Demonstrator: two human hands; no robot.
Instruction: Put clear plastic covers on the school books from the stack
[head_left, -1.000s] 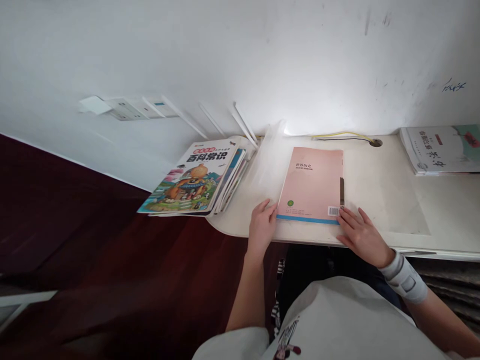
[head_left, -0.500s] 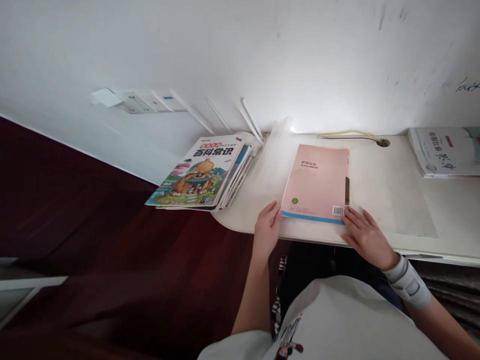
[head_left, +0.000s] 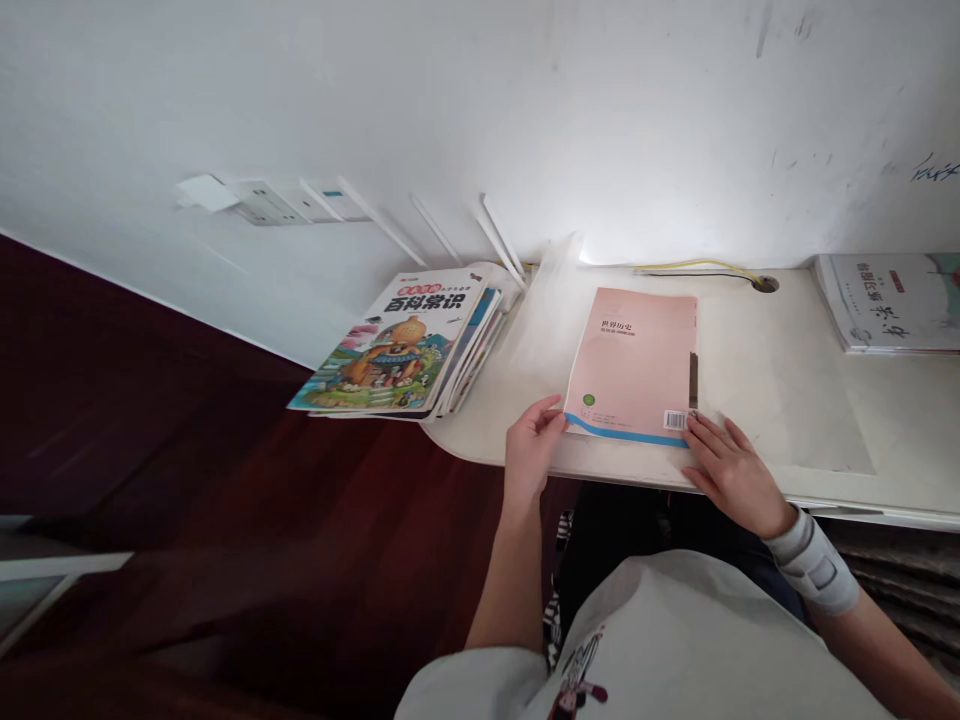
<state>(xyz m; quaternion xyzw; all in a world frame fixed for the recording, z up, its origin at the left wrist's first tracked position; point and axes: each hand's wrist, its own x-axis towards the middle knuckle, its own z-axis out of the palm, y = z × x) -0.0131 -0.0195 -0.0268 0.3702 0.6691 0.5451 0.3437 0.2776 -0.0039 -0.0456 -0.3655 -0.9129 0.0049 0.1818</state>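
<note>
A pink book (head_left: 634,362) with a blue strip along its near edge lies on the white desk (head_left: 757,370). My left hand (head_left: 531,448) pinches the book's near left corner, which curls up a little off the desk. My right hand (head_left: 731,467) lies flat on the desk with fingers spread, its fingertips touching the book's near right corner by the barcode. A grey band (head_left: 814,565) wraps my right wrist.
A stack of colourful picture books (head_left: 401,345) overhangs the desk's left end. Clear plastic sleeves (head_left: 541,300) lie between that stack and the pink book. More books (head_left: 892,300) sit at the far right. A yellow cable (head_left: 697,268) runs along the wall. Dark red floor lies to the left.
My left hand has closed on the pink book's near left corner and lifted it slightly. My right hand stays at the near right corner.
</note>
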